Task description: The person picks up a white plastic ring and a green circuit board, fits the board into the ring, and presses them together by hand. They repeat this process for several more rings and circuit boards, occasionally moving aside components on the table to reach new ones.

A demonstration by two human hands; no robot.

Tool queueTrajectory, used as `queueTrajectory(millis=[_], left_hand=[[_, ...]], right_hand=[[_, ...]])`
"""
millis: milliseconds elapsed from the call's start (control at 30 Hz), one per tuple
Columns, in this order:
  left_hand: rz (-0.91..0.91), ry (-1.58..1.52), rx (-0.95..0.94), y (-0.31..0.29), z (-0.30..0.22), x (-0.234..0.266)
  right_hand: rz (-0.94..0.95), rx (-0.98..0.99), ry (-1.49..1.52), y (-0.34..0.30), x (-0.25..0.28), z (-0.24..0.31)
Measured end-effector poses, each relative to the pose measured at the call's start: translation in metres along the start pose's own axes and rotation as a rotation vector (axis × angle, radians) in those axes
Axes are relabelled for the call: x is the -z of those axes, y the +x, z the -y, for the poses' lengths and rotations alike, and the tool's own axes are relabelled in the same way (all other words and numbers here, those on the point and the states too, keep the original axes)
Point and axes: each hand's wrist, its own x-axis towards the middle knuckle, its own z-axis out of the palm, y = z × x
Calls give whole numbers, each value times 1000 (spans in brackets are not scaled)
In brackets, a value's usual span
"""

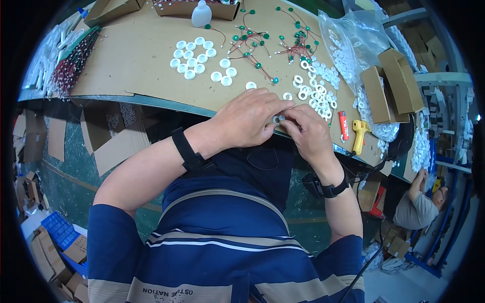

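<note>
Your two hands are together at the near edge of the brown worktop (pixel 136 70), your left hand (pixel 246 117) and your right hand (pixel 309 130) meeting at the fingertips and pinching a small round whitish piece (pixel 277 119) between them; your fingers hide part of it, so you cannot see exactly where each one presses. Just beyond your left hand lies a single white disc (pixel 251 86), with a larger group of white discs (pixel 191 61) further off to the left. Past your right hand, white rings (pixel 319 96) lie in a loose heap, next to a clear plastic bag (pixel 348 38) of small pale parts. Two tangles of green discs on red wires (pixel 247 44) spread across the far part of the worktop, and a white squeeze bottle (pixel 201 15) stands near the far edge. To the right of your right hand lie a red tube (pixel 343 126) and a yellow glue gun (pixel 359 135), near an open cardboard box (pixel 376 93).
</note>
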Motion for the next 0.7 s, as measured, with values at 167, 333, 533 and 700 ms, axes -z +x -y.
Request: queueTrajectory(millis=[167, 333, 533, 700], left_hand=[[14, 9, 12, -1, 1, -1], [-48, 9, -53, -1, 3, -3], [-57, 12, -60, -2, 5, -5], [-42, 6, -55, 0, 4, -3]], right_hand=[[7, 26, -40, 0, 0, 3], [20, 36, -62, 0, -1, 5], [58, 50, -119, 2, 2, 13], [88, 38, -66, 5, 5, 15]])
